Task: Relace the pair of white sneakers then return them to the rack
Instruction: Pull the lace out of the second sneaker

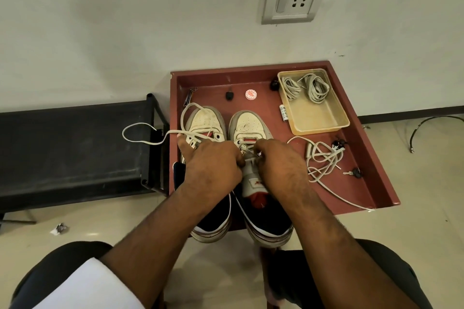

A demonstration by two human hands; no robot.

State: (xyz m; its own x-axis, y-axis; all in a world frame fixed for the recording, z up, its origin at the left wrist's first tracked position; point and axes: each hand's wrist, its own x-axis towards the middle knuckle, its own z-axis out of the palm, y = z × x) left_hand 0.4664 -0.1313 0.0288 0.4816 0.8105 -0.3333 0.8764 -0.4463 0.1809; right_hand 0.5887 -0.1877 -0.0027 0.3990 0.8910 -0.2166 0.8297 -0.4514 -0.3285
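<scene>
Two white sneakers stand side by side, toes away from me, on a red-brown tray (371,158). The left sneaker (206,120) has a white lace (140,139) threaded through its low eyelets, looping out over the tray's left rim. My left hand (213,165) and my right hand (281,160) meet over the right sneaker (251,123), both pinching its white lace just above the tongue. The hands hide most of that shoe's eyelets.
A clear plastic box (324,123) with two coiled laces sits at the tray's back right. A loose tangled lace (324,160), keys and small items lie on the tray's right side. A black rack (75,148) stands left of the tray, against the wall.
</scene>
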